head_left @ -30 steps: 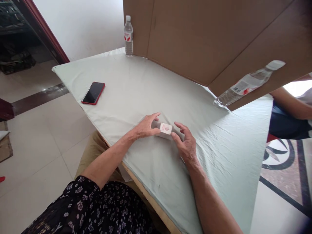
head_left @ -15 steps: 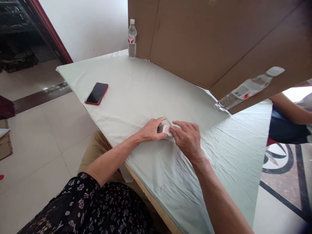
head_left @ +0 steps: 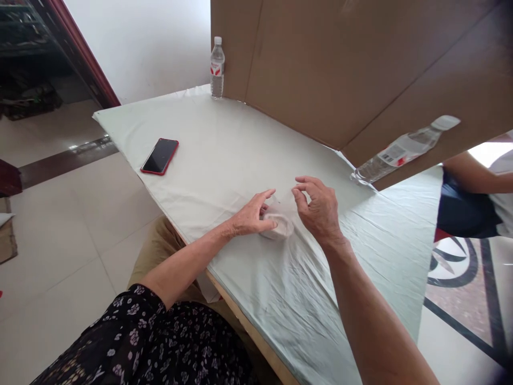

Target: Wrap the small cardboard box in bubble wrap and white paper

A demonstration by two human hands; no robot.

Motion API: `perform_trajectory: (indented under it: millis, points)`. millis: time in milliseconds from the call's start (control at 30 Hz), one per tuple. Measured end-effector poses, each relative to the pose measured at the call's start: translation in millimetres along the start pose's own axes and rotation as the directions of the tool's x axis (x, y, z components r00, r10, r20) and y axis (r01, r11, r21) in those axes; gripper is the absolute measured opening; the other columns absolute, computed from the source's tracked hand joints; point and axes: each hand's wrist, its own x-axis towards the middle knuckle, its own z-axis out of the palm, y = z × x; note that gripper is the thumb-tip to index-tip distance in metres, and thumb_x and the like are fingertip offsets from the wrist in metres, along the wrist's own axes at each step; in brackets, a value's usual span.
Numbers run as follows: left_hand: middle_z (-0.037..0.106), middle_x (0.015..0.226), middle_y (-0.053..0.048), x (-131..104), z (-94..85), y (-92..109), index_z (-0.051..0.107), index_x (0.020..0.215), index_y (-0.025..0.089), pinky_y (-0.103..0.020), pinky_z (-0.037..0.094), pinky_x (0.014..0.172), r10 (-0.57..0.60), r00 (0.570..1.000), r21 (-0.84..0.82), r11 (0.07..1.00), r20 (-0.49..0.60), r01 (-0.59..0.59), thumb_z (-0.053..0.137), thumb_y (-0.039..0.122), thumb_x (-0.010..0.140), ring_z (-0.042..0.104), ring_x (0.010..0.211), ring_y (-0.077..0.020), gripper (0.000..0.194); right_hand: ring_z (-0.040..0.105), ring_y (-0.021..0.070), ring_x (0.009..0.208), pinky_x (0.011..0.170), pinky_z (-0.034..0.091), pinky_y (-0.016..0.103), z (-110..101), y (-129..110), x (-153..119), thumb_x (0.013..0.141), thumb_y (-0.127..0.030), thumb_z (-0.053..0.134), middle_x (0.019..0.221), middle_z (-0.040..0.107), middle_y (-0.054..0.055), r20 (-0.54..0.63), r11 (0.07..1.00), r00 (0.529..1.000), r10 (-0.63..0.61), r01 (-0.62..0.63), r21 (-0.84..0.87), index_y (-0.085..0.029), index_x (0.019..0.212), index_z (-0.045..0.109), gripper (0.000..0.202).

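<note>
A small, round, pale thing with a clear rim (head_left: 284, 226), which looks like a roll of clear tape, is low over the cloth near the middle of the table. My left hand (head_left: 253, 215) has its thumb across the near left side of it; the index finger stretches out above, and the other fingers curl behind, partly hidden. To the right and apart from the roll, my right hand (head_left: 320, 208) is raised with thumb and index finger pinched. A faint, see-through blur lies between the hands; whether the pinch holds it I cannot make out.
A phone in a red case (head_left: 160, 156) lies on the pale tablecloth (head_left: 240, 144). One water bottle (head_left: 217, 68) stands by a tall cardboard panel (head_left: 304, 69); another bottle (head_left: 404, 149) stands at its right part. Another person's arm (head_left: 468, 174) shows beyond the right table edge.
My right hand has moved up and right, away from the roll it was touching. The roll, earlier showing a white face with red print, now appears tipped, with its round rim visible.
</note>
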Motion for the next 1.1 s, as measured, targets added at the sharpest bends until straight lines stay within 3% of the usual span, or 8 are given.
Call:
perform_trajectory:
  millis: [100, 200, 367, 533, 700, 833, 967, 1100]
  points:
    - [0.035, 0.151, -0.02, 1.7, -2.2, -0.2, 0.036, 0.143, 0.017, -0.041, 0.046, 0.099, -0.017, 1.0, -0.211, 0.977, -0.001, 0.017, 0.071, 0.034, 0.068, 0.055, 0.115, -0.0253, 0.085, 0.067, 0.0269, 0.107, 0.091, 0.046, 0.044, -2.1, 6.0, 9.1, 0.09, -0.024, 0.051, 0.114, 0.073, 0.011, -0.03, 0.999, 0.999, 0.036, -0.035, 0.018, -0.023, 0.084, 0.062, 0.013]
    - [0.049, 0.137, -0.018, 2.6, -3.3, 0.4, 0.047, 0.121, 0.016, -0.036, 0.048, 0.089, -0.016, 1.0, -0.359, 0.933, 0.016, 0.021, 0.07, 0.033, 0.067, 0.058, 0.109, -0.0236, 0.062, 0.067, 0.0282, 0.107, 0.093, 0.046, 0.046, -0.6, 14.6, 17.8, 0.089, -0.023, 0.052, 0.114, 0.073, 0.012, -0.041, 0.997, 0.997, 0.072, -0.071, 0.023, -0.022, 0.082, 0.062, 0.013]
    - [0.065, 0.101, -0.008, 1.7, -2.1, 4.9, 0.057, 0.101, 0.015, -0.033, 0.046, 0.088, -0.087, 0.991, -0.356, 0.927, 0.103, 0.118, 0.068, 0.03, 0.075, 0.061, 0.096, -0.0184, 0.033, 0.066, 0.028, 0.106, 0.092, 0.047, 0.047, 3.8, 25.4, 23.6, 0.089, -0.025, 0.052, 0.112, 0.073, 0.011, -0.068, 0.992, 0.99, 0.124, -0.121, 0.044, -0.023, 0.081, 0.062, 0.013]
    - [0.069, 0.104, -0.01, 2.8, -1.0, 4.6, 0.065, 0.112, 0.011, -0.033, 0.047, 0.088, -0.195, 0.979, -0.373, 0.905, 0.065, 0.205, 0.067, 0.023, 0.079, 0.062, 0.093, -0.0177, 0.035, 0.065, 0.0215, 0.079, 0.077, 0.05, 0.038, -9.7, 4.6, -1.8, 0.09, -0.038, 0.054, 0.089, 0.072, 0.007, -0.123, 0.958, 0.952, 0.279, -0.267, 0.108, -0.023, 0.09, 0.063, 0.018]
    - [0.071, 0.104, -0.011, 4.2, 0.7, -0.1, 0.067, 0.116, 0.01, -0.037, 0.046, 0.094, -0.21, 0.976, -0.466, 0.858, 0.063, 0.215, 0.068, 0.024, 0.078, 0.064, 0.098, -0.0207, 0.04, 0.056, 0.017, 0.055, 0.055, 0.037, 0.03, -19.8, -28.8, -36.0, 0.081, -0.059, 0.062, 0.061, 0.062, 0.001, 0.177, 0.941, 0.926, 0.333, -0.339, 0.004, -0.023, 0.07, 0.058, 0.037]
    - [0.07, 0.104, -0.009, 4.6, 1.5, -1.1, 0.066, 0.115, 0.011, -0.036, 0.047, 0.094, -0.207, 0.978, -0.472, 0.859, 0.033, 0.198, 0.067, 0.027, 0.08, 0.064, 0.095, -0.0189, 0.039, 0.052, 0.0172, 0.053, 0.054, 0.03, 0.03, -11.8, -32.2, -46.0, 0.081, -0.043, 0.059, 0.059, 0.063, 0.002, 0.267, 0.935, 0.896, 0.355, -0.346, -0.082, -0.023, 0.065, 0.057, 0.026]
    - [0.067, 0.103, -0.008, 4.7, 1.0, 1.3, 0.064, 0.11, 0.012, -0.033, 0.048, 0.09, -0.174, 0.984, -0.312, 0.938, -0.039, 0.153, 0.065, 0.03, 0.082, 0.062, 0.092, -0.0164, 0.034, 0.052, 0.0163, 0.058, 0.059, 0.037, 0.03, -11.5, -21.7, -49.8, 0.084, -0.036, 0.053, 0.062, 0.062, 0.001, 0.187, 0.853, 0.87, 0.455, -0.487, 0.187, -0.022, 0.069, 0.06, 0.022]
    - [0.06, 0.108, -0.01, 1.4, 2.8, 3.8, 0.061, 0.085, 0.015, -0.035, 0.048, 0.091, 0.033, 0.963, 0.187, 0.982, -0.266, 0.018, 0.075, 0.035, 0.074, 0.057, 0.102, -0.0206, 0.027, 0.049, 0.014, 0.057, 0.056, 0.038, 0.028, -11.9, -14.3, -58.4, 0.084, -0.042, 0.058, 0.064, 0.06, -0.001, 0.273, 0.643, 0.791, 0.548, -0.606, 0.467, -0.021, 0.071, 0.06, 0.025]
